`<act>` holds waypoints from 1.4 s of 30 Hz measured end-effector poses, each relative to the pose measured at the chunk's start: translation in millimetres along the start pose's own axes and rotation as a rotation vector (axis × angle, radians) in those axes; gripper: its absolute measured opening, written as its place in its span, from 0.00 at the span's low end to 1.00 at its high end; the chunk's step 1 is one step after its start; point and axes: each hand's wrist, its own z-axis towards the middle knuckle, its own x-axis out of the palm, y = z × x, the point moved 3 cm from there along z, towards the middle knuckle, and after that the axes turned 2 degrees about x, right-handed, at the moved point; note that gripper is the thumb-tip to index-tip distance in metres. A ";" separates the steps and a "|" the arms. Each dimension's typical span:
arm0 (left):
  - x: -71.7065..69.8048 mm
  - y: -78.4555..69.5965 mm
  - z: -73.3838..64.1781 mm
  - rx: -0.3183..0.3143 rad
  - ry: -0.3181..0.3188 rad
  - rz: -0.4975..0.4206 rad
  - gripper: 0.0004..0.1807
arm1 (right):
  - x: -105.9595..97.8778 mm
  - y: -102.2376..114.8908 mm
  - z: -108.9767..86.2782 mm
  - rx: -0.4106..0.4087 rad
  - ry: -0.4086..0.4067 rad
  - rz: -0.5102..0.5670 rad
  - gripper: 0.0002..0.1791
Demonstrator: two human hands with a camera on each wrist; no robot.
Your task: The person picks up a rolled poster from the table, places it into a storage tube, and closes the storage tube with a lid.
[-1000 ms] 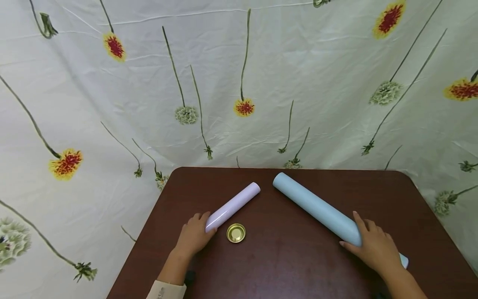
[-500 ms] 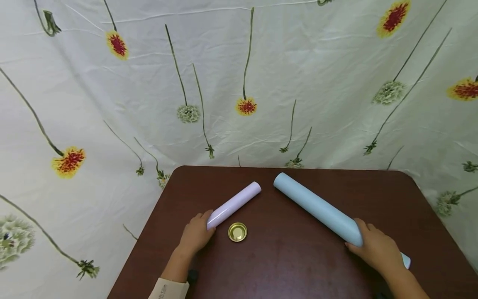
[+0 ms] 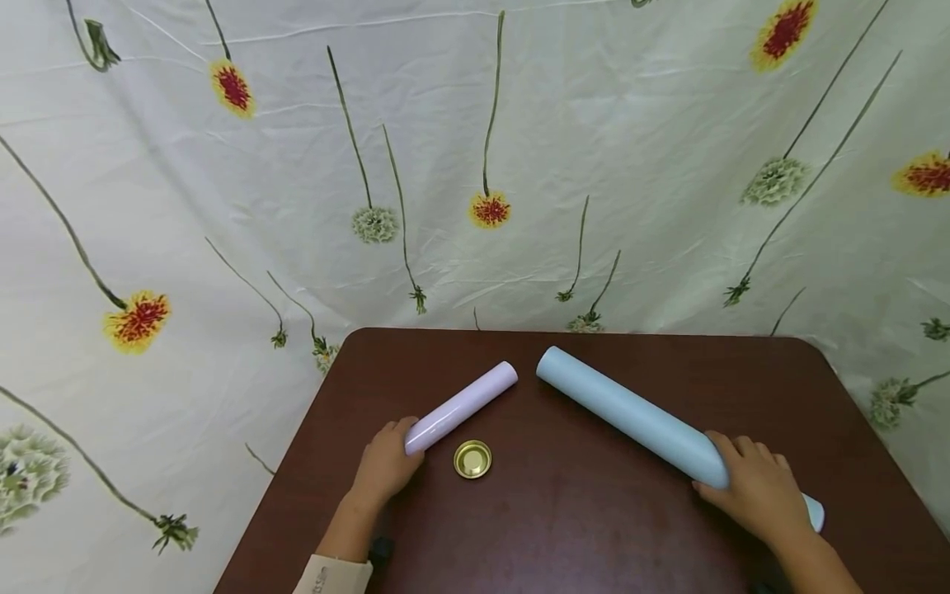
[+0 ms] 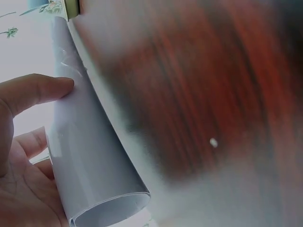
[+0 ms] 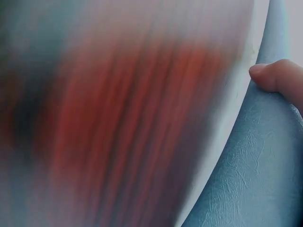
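A glossy lilac paper roll (image 3: 462, 408) lies slanted on the left part of the table. My left hand (image 3: 387, 464) grips its near end; in the left wrist view the thumb (image 4: 59, 87) lies along one side, with fingers partly hidden behind the roll (image 4: 90, 146) and its hollow end showing. A longer, thicker light blue paper roll (image 3: 631, 417) slants the other way on the right. Near its lower end my right hand (image 3: 760, 495) holds it, thumb on the near side and fingers over the far side. The right wrist view shows its embossed surface (image 5: 251, 156) and my thumb (image 5: 279, 80).
A small round gold-coloured lid or dish (image 3: 472, 459) sits on the dark brown table (image 3: 564, 528) between the rolls, close to the lilac one. Behind the table's far edge hangs a white flower-printed cloth (image 3: 430, 107).
The blue roll has shifted slightly, its far end to the left and its near end to the right, along with my right hand. My left hand and the lilac roll have barely moved.
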 end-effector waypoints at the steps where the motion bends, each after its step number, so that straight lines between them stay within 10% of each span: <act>1: -0.4 0.2 -0.2 0.001 -0.003 0.000 0.28 | -0.5 -0.6 -0.5 -0.010 -0.027 -0.001 0.45; 10: -10.1 -5.8 -5.5 0.044 -0.056 -0.022 0.28 | -8.0 -7.3 -5.0 -0.067 -0.170 0.015 0.48; 42: -21.7 -21.4 -14.9 0.168 -0.070 -0.068 0.28 | -16.3 -22.3 -12.4 -0.130 -0.256 0.079 0.54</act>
